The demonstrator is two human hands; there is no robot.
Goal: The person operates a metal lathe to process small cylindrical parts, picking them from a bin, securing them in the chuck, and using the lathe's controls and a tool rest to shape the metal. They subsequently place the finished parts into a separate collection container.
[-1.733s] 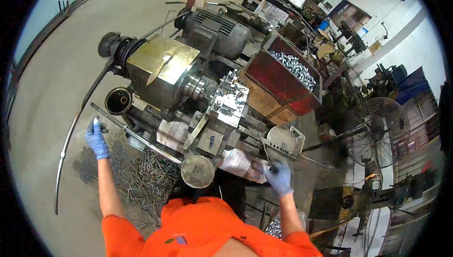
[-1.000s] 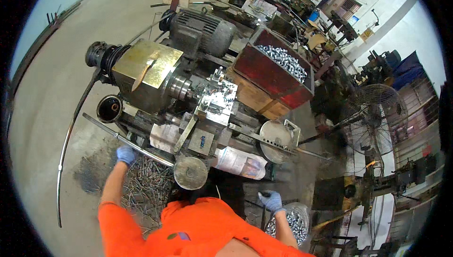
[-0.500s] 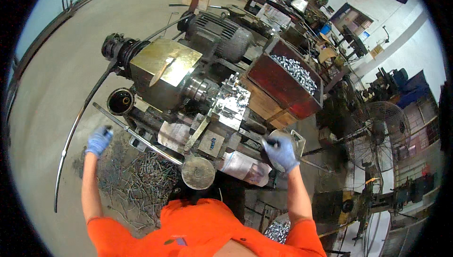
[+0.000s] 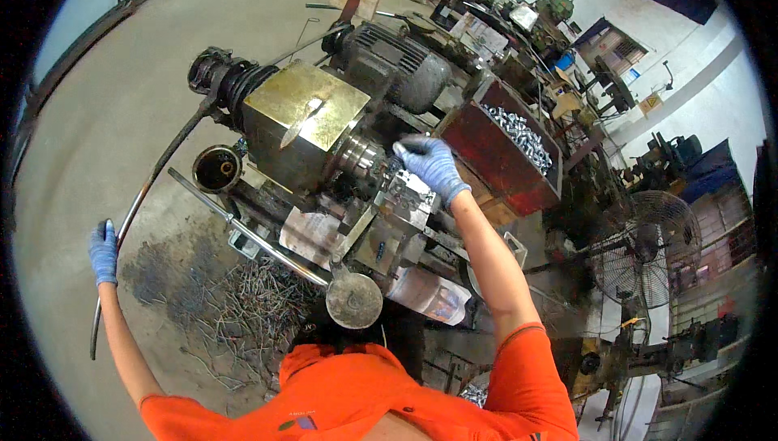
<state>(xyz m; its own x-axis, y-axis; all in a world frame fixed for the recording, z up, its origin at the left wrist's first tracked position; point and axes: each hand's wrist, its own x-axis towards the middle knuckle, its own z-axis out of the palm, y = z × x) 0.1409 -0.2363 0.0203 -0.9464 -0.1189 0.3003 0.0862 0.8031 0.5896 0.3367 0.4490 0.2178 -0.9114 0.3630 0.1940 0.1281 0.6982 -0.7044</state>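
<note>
Long lever (image 4: 144, 192), beside left fingers (image 4: 103, 238); touching, apparently

Across the grey floor (image 4: 162, 85) sprawled a tangled heap of metal shavings (image 4: 253, 315), with what looked like finer dark swarf (image 4: 166, 275) alongside.

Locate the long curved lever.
In the head view, the long curved lever is at left, curving down from the machine's dark round end past the left hand.
</note>
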